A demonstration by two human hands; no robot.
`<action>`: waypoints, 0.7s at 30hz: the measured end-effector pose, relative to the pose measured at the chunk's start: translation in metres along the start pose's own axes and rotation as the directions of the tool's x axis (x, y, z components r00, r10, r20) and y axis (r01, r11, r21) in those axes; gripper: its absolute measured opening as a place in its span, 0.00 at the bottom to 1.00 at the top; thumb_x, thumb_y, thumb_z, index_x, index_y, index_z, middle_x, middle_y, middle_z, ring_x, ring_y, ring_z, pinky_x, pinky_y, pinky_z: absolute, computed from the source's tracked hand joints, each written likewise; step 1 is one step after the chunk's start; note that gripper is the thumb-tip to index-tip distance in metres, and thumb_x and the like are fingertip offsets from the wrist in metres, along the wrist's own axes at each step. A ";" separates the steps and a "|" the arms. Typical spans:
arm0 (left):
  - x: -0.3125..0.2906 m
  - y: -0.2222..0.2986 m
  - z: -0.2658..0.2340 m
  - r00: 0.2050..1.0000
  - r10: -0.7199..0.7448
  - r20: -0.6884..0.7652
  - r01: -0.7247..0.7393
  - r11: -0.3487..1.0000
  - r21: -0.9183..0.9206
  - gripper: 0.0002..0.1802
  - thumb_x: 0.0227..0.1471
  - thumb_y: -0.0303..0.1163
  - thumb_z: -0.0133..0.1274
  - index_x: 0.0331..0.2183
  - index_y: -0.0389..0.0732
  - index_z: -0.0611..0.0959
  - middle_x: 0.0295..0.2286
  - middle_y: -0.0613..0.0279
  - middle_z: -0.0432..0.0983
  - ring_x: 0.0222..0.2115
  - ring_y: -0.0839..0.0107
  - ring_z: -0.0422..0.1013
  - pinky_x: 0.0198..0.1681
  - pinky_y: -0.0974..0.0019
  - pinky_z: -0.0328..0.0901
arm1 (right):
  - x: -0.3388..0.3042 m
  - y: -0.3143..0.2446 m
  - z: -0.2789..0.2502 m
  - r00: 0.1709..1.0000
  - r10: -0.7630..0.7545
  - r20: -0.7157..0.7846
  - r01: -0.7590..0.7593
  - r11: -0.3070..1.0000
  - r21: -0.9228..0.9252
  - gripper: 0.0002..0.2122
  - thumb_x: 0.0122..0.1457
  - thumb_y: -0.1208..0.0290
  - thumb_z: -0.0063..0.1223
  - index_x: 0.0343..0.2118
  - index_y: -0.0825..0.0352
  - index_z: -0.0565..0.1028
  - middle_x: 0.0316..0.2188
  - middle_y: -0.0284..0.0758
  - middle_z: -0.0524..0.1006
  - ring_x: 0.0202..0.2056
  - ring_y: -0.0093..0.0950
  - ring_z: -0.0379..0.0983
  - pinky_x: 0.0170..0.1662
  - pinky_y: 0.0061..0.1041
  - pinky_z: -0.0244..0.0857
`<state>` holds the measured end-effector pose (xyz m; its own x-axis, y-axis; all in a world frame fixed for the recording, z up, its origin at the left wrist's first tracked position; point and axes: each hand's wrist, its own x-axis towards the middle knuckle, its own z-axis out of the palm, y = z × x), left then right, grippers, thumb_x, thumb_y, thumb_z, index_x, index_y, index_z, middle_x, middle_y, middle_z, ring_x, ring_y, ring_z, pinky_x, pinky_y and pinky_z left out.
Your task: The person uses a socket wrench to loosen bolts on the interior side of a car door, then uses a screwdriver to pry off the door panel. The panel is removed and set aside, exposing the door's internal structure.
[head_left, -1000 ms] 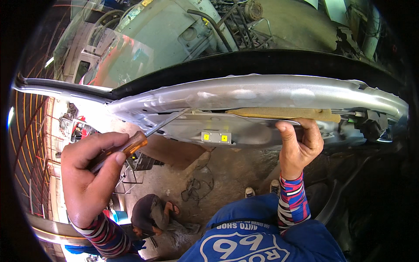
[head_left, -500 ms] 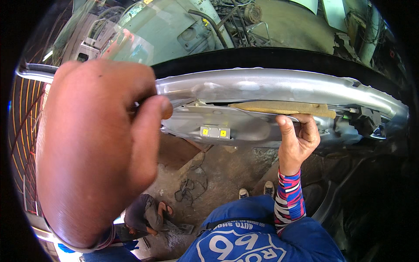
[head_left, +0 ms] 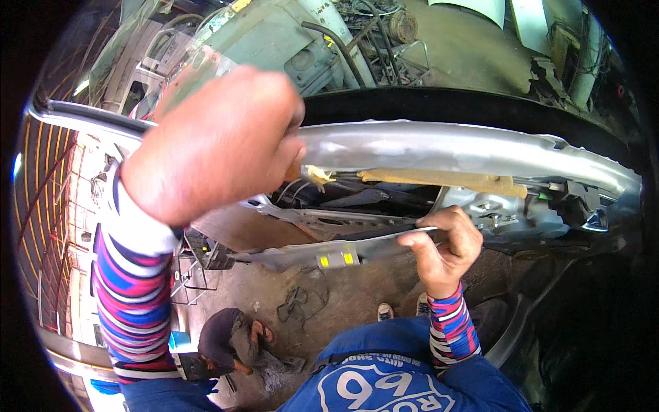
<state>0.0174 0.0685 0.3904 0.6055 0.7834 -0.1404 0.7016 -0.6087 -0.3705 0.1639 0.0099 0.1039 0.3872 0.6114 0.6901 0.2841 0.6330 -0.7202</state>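
Observation:
My left hand [head_left: 213,141], slightly blurred, is curled closed above the left part of a silver car door [head_left: 412,145]. A bit of orange shows under its fingers, though what it belongs to is hidden. Beside it a pale yellowish scrap [head_left: 320,176] sits at the door's edge. My right hand [head_left: 449,250] pinches the edge of a thin grey panel [head_left: 381,254] between thumb and fingers. That panel stands tilted away from the door and carries a small bracket [head_left: 338,259] with two yellow squares. Behind it the dark door cavity [head_left: 357,198] shows.
A tan foam-like strip [head_left: 446,181] lies along the door, leading to a black latch unit [head_left: 580,196] at right. Below left, a person [head_left: 226,336] crouches on the floor near a dark tangled object [head_left: 302,305]. Beyond the door stand a pale green vehicle part [head_left: 295,58] and metal frames.
The grey panel has come away from the door toward me with my right hand, uncovering the cavity. My left hand has moved right and farther from me, staying closed.

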 end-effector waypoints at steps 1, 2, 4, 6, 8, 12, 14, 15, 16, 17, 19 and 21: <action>-0.003 -0.005 0.007 0.998 -0.043 -0.051 0.040 0.997 -0.069 0.10 0.49 0.28 0.59 0.21 0.32 0.82 0.18 0.45 0.75 0.21 0.50 0.74 0.29 0.55 0.68 | -0.002 0.005 0.000 0.997 0.071 -0.017 -0.071 0.997 0.044 0.14 0.41 0.67 0.76 0.23 0.66 0.78 0.19 0.35 0.77 0.21 0.30 0.72 0.26 0.25 0.63; -0.011 -0.013 0.008 0.987 -0.158 0.016 0.158 0.969 -0.188 0.10 0.49 0.28 0.59 0.22 0.31 0.83 0.18 0.42 0.75 0.21 0.49 0.76 0.29 0.54 0.69 | -0.004 0.010 0.000 0.991 0.136 0.002 -0.136 0.990 0.041 0.14 0.42 0.67 0.76 0.23 0.66 0.78 0.19 0.35 0.77 0.21 0.30 0.72 0.26 0.26 0.63; -0.033 -0.028 0.009 0.976 -0.218 0.019 0.215 0.943 -0.252 0.11 0.50 0.27 0.58 0.21 0.30 0.82 0.16 0.45 0.74 0.19 0.52 0.73 0.28 0.57 0.67 | -0.010 0.018 -0.003 0.993 0.113 0.047 -0.115 0.993 0.035 0.13 0.43 0.67 0.76 0.23 0.67 0.78 0.19 0.35 0.77 0.21 0.31 0.73 0.26 0.26 0.64; -0.057 -0.039 0.014 0.965 -0.256 0.048 0.257 0.900 -0.353 0.08 0.53 0.26 0.59 0.29 0.30 0.84 0.19 0.47 0.76 0.21 0.59 0.75 0.29 0.61 0.67 | -0.015 0.023 -0.004 0.989 0.110 0.095 -0.111 0.994 0.010 0.14 0.43 0.66 0.75 0.23 0.67 0.78 0.19 0.35 0.77 0.21 0.31 0.73 0.27 0.26 0.64; -0.081 -0.041 0.031 0.928 -0.372 -0.031 0.295 0.781 -0.551 0.10 0.54 0.27 0.60 0.35 0.30 0.86 0.22 0.48 0.79 0.24 0.63 0.76 0.32 0.63 0.69 | -0.017 0.026 -0.004 0.986 0.102 0.129 -0.100 0.995 -0.017 0.15 0.44 0.64 0.76 0.23 0.68 0.78 0.19 0.36 0.77 0.22 0.30 0.74 0.27 0.26 0.64; -0.116 -0.051 0.068 0.943 -0.331 -0.030 0.219 0.687 -0.693 0.23 0.43 0.35 0.72 0.40 0.31 0.86 0.27 0.57 0.79 0.28 0.71 0.74 0.33 0.67 0.68 | -0.015 0.021 -0.006 0.982 0.116 0.150 -0.118 0.993 0.004 0.16 0.45 0.63 0.76 0.22 0.69 0.77 0.19 0.36 0.77 0.22 0.30 0.73 0.27 0.26 0.64; -0.121 -0.065 0.089 0.964 -0.265 -0.027 0.141 0.595 -0.791 0.27 0.38 0.38 0.75 0.40 0.31 0.86 0.26 0.59 0.78 0.27 0.74 0.72 0.32 0.70 0.66 | -0.012 0.017 -0.012 0.987 0.107 0.121 -0.106 0.994 -0.012 0.16 0.45 0.64 0.75 0.22 0.69 0.77 0.20 0.36 0.77 0.22 0.29 0.73 0.27 0.25 0.64; -0.123 -0.073 0.097 0.973 -0.228 -0.016 0.118 0.562 -0.819 0.27 0.39 0.38 0.75 0.39 0.31 0.86 0.26 0.59 0.78 0.27 0.74 0.72 0.32 0.70 0.66 | -0.012 0.012 -0.016 0.986 0.110 0.129 -0.105 0.993 -0.046 0.16 0.45 0.64 0.75 0.22 0.69 0.77 0.20 0.36 0.77 0.22 0.28 0.73 0.28 0.25 0.64; -0.124 -0.079 0.105 0.983 -0.184 -0.005 0.096 0.538 -0.838 0.27 0.40 0.38 0.74 0.39 0.30 0.86 0.26 0.59 0.78 0.27 0.75 0.72 0.31 0.70 0.66 | -0.012 0.008 -0.021 0.983 0.124 0.136 -0.119 0.992 -0.049 0.16 0.45 0.64 0.76 0.22 0.69 0.77 0.20 0.35 0.77 0.22 0.28 0.73 0.28 0.25 0.63; -0.126 -0.085 0.113 0.985 -0.173 0.012 0.101 0.519 -0.849 0.23 0.47 0.38 0.71 0.38 0.30 0.85 0.27 0.62 0.78 0.28 0.76 0.72 0.33 0.71 0.66 | -0.013 0.003 -0.026 0.983 0.131 0.133 -0.123 0.990 -0.065 0.16 0.45 0.64 0.76 0.22 0.69 0.77 0.20 0.35 0.77 0.22 0.28 0.73 0.28 0.25 0.63; -0.125 -0.090 0.132 0.980 -0.200 0.017 0.091 0.369 -0.925 0.20 0.51 0.38 0.68 0.38 0.31 0.83 0.29 0.64 0.77 0.31 0.78 0.72 0.36 0.72 0.65 | -0.017 -0.009 -0.038 0.983 0.136 0.124 -0.117 0.982 -0.147 0.17 0.44 0.64 0.76 0.22 0.69 0.76 0.20 0.35 0.77 0.23 0.28 0.72 0.29 0.25 0.63; -0.120 -0.090 0.154 0.983 -0.180 -0.038 0.007 0.245 -0.970 0.17 0.56 0.37 0.64 0.38 0.34 0.79 0.33 0.68 0.76 0.35 0.80 0.70 0.41 0.73 0.64 | -0.023 -0.023 -0.049 0.989 0.131 0.074 -0.119 0.982 -0.148 0.17 0.43 0.63 0.76 0.22 0.69 0.76 0.20 0.35 0.77 0.23 0.27 0.72 0.28 0.25 0.62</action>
<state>-0.1760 0.0491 0.2992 0.4836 0.8745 -0.0362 0.5400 -0.2656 0.7987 0.1909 -0.0422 0.1012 0.3555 0.7221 0.5934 0.3626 0.4786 -0.7997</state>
